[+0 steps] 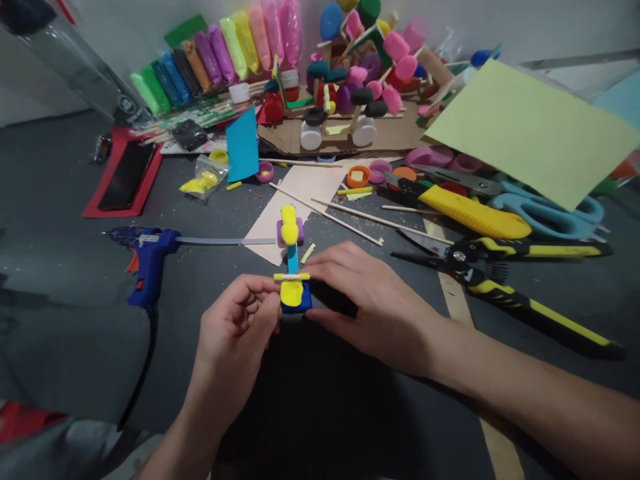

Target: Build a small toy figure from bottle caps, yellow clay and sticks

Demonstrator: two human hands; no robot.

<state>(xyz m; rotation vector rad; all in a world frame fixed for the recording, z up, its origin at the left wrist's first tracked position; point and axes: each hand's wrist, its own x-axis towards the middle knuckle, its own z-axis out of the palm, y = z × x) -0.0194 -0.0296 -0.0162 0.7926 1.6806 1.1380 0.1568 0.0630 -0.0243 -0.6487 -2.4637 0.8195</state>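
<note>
A small handmade toy scooter stands on the dark table between my hands. It has a dark blue base piece at its near end, a rounded yellow piece above that, and a short stick crossbar with yellow ends. A light blue strip runs from there to a yellow lump over a purple piece. My left hand is closed, its thumb and fingers pinching the toy's near left side. On the opposite side, my right hand grips it between thumb and fingers; the fingertips partly hide the blue base.
Left lies a blue glue gun with a long glue stick. At right are yellow-handled pliers, a yellow utility knife and blue scissors. Thin wooden sticks lie ahead. Behind stand clay models and several clay packets.
</note>
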